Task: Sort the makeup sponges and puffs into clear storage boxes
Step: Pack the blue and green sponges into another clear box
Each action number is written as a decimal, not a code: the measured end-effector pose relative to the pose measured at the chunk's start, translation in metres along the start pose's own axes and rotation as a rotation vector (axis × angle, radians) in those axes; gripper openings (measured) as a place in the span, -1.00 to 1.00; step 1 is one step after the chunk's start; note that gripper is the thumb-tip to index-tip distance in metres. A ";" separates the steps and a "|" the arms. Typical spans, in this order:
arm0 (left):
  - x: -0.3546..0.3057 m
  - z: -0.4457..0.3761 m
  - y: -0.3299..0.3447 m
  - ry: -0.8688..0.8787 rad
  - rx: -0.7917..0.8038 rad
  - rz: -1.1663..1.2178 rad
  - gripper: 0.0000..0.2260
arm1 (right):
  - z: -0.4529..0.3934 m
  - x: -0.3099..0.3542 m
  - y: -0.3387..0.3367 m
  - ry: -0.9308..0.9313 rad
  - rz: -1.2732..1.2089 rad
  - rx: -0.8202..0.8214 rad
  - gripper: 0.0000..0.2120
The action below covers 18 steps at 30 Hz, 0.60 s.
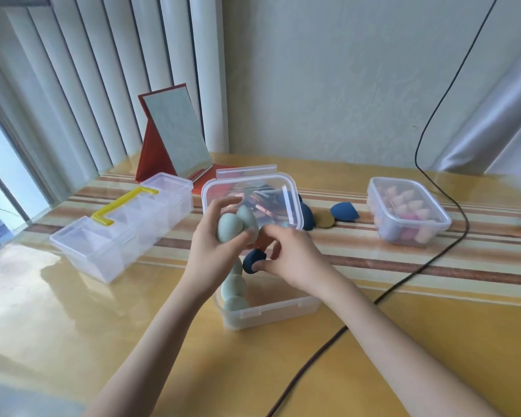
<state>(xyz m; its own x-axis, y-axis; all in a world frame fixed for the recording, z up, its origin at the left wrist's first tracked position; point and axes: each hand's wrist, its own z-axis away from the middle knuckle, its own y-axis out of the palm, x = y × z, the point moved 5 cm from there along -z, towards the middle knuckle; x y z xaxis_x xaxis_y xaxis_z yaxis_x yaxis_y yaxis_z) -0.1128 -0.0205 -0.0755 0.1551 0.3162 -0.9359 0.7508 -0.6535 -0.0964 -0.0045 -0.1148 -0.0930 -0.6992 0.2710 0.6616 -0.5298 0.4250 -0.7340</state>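
Note:
My left hand (214,251) grips two pale green egg-shaped sponges (236,225) above the table's middle. My right hand (292,260) pinches a dark blue sponge (251,260) just over an open clear box (268,311), where several pale green sponges (235,291) lie along its left side. A clear lid (250,194) leans behind my hands. More dark blue sponges (345,212) and a mustard-coloured puff (325,221) lie on the striped cloth behind the lid. At the right stands a clear box of pink and peach sponges (406,210).
A long clear compartment box with a yellow handle (124,224) sits at the left. A red folding mirror (175,139) stands at the back. A black cable (403,281) runs across the table on the right. Vertical blinds hang along the left edge.

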 end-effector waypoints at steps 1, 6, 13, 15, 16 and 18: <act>0.002 0.000 0.000 -0.006 0.013 -0.008 -0.63 | 0.000 0.000 0.000 0.001 -0.013 0.010 -0.75; 0.008 0.000 -0.003 -0.017 -0.006 -0.071 -0.66 | 0.002 0.003 0.007 -0.029 0.118 0.085 -0.73; 0.009 0.000 0.000 -0.018 0.017 -0.080 -0.66 | 0.005 0.004 0.011 -0.013 0.256 0.180 -0.75; 0.009 0.001 0.002 -0.008 0.020 -0.103 -0.66 | 0.006 0.003 0.012 0.012 0.278 0.207 -0.72; 0.008 0.001 0.002 0.002 0.022 -0.123 -0.67 | 0.007 0.002 0.013 0.025 0.293 0.225 -0.69; 0.007 0.003 0.003 0.027 0.023 -0.170 -0.67 | 0.008 0.003 0.014 0.022 0.331 0.246 -0.71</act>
<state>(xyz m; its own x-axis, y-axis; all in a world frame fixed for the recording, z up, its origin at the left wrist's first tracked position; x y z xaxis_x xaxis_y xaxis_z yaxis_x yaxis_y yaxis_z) -0.1108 -0.0223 -0.0831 0.0443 0.4421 -0.8959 0.7531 -0.6040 -0.2608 -0.0183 -0.1149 -0.1028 -0.8421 0.3776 0.3851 -0.3791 0.0935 -0.9206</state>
